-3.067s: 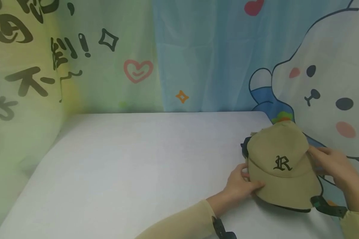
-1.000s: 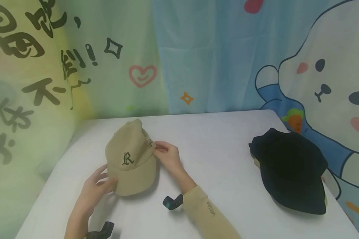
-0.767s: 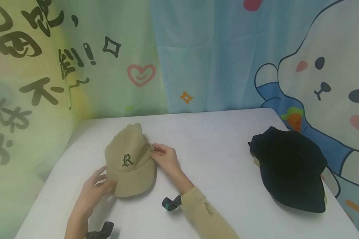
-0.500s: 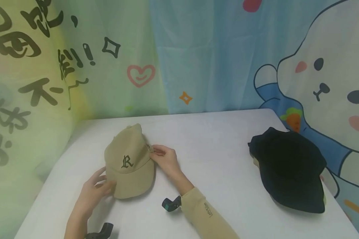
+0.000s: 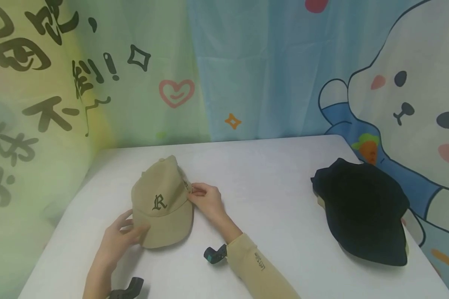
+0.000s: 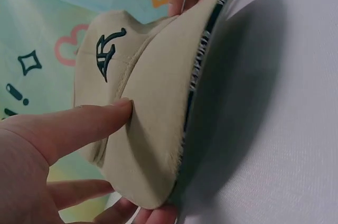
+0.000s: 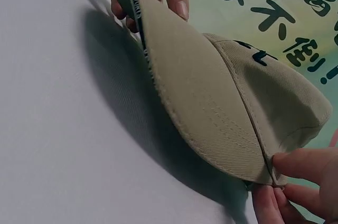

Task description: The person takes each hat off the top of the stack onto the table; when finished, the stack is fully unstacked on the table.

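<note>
Pinching the beige cap (image 5: 162, 205) at opposite sides, both hands (image 5: 117, 240) (image 5: 208, 202), well apart from a black cap (image 5: 363, 214).

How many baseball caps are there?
2 clearly: the tan baseball cap, held by the left hand and right hand, and the black baseball cap at the right. Tan edges peek out underneath, so another may be hidden.
</note>
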Motion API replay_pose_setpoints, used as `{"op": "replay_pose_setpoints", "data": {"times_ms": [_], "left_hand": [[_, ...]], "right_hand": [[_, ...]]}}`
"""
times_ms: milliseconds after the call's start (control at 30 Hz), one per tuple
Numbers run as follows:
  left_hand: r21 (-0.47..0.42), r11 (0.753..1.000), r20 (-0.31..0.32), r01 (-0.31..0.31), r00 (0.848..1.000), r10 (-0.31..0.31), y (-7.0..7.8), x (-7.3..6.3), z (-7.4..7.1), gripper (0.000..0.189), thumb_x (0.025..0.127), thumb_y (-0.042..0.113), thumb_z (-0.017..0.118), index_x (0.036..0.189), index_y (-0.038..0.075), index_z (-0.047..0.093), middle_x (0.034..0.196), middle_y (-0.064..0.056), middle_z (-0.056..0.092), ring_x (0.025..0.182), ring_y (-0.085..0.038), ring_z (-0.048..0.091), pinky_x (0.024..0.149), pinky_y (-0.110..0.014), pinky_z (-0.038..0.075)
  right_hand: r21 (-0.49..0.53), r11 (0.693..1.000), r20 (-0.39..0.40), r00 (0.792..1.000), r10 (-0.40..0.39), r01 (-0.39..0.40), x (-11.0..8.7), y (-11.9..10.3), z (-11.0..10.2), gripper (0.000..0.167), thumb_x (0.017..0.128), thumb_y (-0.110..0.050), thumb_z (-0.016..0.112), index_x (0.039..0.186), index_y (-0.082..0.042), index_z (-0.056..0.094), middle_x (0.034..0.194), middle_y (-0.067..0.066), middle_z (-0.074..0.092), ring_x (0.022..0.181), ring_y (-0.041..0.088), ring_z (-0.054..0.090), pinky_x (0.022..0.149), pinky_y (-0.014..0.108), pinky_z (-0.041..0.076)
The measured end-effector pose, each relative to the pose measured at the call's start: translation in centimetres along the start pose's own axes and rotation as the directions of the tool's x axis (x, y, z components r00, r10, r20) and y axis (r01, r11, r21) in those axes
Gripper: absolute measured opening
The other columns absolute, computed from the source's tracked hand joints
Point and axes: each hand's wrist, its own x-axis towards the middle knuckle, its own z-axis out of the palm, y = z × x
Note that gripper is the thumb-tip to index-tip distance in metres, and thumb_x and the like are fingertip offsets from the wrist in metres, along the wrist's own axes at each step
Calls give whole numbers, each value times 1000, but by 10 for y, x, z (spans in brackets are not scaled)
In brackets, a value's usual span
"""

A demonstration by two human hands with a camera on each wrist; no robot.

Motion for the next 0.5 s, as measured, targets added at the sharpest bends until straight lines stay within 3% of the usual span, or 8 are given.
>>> {"op": "replay_pose_setpoints", "data": {"times_ms": [333, 500], "left_hand": [[61, 998, 3, 8, 1000, -8, -1, 3, 1, 93, 86, 43, 76, 155, 5, 27, 141, -30, 44, 110, -37, 61, 94, -53, 47], [110, 994, 10, 27, 1000, -28, 0, 2, 1, 97, 86, 48, 74, 155, 3, 23, 144, -31, 40, 124, -46, 49, 97, -61, 42]], "right_hand": [[-61, 998, 28, 999, -33, 35, 0, 6, 2, 40, 84, -14, 75, 122, -3, 68, 98, 2, 71, 88, 12, 69, 78, 27, 54], [-112, 991, 36, 997, -65, 69, 1, 8, 3, 38, 85, -14, 75, 121, -4, 69, 94, -1, 71, 82, 8, 67, 74, 24, 54]]}}
